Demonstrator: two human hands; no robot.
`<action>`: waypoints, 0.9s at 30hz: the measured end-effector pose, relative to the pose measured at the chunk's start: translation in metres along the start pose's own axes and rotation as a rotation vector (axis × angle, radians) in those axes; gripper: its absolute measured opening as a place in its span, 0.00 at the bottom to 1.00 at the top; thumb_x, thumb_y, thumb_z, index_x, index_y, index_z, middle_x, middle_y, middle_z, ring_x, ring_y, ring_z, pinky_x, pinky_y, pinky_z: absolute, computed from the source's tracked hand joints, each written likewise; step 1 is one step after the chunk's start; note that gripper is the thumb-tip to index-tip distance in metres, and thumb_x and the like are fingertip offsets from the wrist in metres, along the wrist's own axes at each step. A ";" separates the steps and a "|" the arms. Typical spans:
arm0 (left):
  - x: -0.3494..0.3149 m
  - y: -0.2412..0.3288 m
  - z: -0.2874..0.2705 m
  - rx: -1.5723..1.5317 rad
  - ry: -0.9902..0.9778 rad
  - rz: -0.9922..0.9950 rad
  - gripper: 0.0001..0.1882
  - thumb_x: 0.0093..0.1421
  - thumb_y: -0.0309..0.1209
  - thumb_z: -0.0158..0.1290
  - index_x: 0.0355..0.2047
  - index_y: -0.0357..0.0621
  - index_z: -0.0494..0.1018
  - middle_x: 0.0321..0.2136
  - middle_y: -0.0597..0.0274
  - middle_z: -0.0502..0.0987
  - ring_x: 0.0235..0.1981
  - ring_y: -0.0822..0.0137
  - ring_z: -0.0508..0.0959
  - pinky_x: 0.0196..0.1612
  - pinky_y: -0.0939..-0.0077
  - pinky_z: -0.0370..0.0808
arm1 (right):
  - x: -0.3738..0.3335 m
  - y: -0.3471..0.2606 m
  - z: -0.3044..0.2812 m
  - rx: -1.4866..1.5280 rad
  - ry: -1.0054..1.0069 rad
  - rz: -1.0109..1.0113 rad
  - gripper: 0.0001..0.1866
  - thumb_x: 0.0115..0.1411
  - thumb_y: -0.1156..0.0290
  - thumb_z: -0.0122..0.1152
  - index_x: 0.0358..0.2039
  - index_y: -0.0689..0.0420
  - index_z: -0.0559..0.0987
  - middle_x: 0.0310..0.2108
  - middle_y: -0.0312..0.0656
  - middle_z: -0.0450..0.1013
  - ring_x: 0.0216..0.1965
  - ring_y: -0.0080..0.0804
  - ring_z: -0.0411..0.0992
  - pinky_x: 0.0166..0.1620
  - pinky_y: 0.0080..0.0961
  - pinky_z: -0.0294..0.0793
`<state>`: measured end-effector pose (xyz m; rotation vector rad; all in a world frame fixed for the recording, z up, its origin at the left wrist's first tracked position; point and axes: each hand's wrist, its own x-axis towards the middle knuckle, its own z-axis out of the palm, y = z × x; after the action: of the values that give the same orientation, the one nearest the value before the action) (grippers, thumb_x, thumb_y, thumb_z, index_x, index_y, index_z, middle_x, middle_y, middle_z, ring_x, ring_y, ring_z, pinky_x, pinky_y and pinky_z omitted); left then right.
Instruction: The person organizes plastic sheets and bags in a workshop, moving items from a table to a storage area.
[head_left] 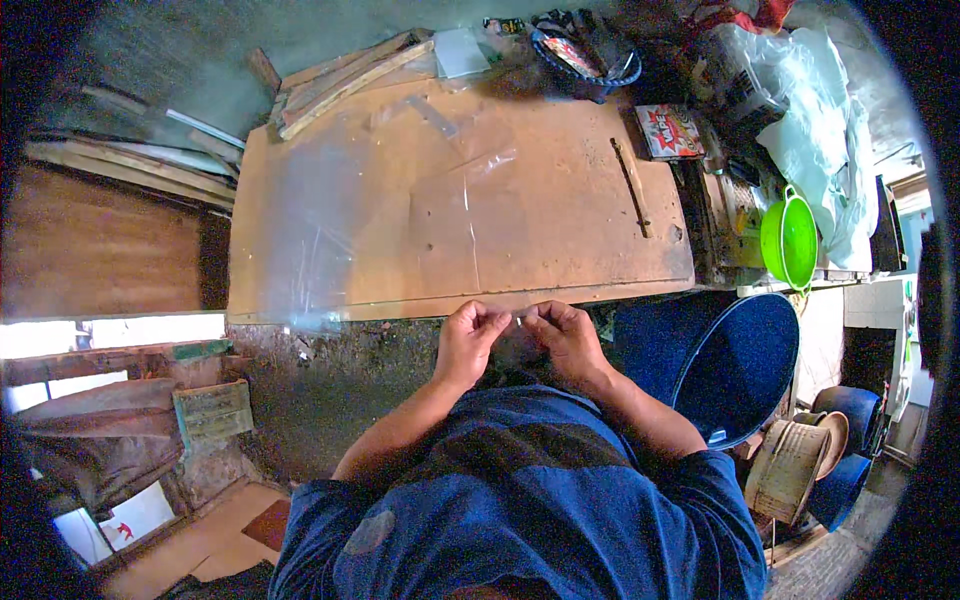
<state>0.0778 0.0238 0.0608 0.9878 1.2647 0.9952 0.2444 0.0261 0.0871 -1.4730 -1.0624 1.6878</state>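
Both hands meet close to my body at the near edge of the wooden table [560, 245]. The fingers of my left hand [468, 342] are pinched together, and those of my right hand [566, 340] pinch just beside them. Between them is a thin sheet of clear plastic [510, 308], apparently a bag; its lower part is hard to make out. Beyond my hands, another clear plastic sheet [468, 205] lies flat on the tabletop. A stack of clear plastic sheets [312, 215] covers the table's left side and reaches its front edge.
A thin wooden stick [630, 187] lies at the table's right. Wood strips [355, 85] and a dark blue basket [585, 68] sit along the far edge. To my right are a large blue tub [735, 370], a green basket [790, 240] and a printed box [670, 132].
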 end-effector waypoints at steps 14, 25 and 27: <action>0.001 0.007 -0.015 0.027 0.029 -0.062 0.13 0.65 0.35 0.46 0.37 0.39 0.75 0.25 0.64 0.79 0.25 0.76 0.78 0.24 0.84 0.70 | 0.012 0.011 -0.009 0.267 -0.024 0.024 0.05 0.61 0.70 0.55 0.29 0.56 0.74 0.23 0.31 0.69 0.24 0.18 0.65 0.29 0.16 0.64; 0.002 0.004 -0.034 -0.128 0.093 -0.156 0.15 0.62 0.40 0.50 0.37 0.39 0.74 0.25 0.62 0.78 0.23 0.72 0.78 0.23 0.84 0.67 | 0.030 0.007 -0.014 0.510 0.074 0.022 0.06 0.62 0.68 0.55 0.29 0.53 0.72 0.19 0.27 0.62 0.19 0.17 0.57 0.24 0.18 0.58; 0.002 0.005 -0.034 -0.120 0.082 -0.159 0.15 0.62 0.40 0.50 0.37 0.40 0.74 0.25 0.62 0.78 0.24 0.72 0.78 0.23 0.84 0.67 | 0.034 0.009 -0.015 0.521 0.139 -0.025 0.06 0.63 0.68 0.54 0.29 0.53 0.71 0.18 0.27 0.59 0.19 0.17 0.56 0.24 0.18 0.56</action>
<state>0.0440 0.0287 0.0634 0.7486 1.3136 0.9835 0.2539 0.0535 0.0627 -1.2054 -0.5076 1.6542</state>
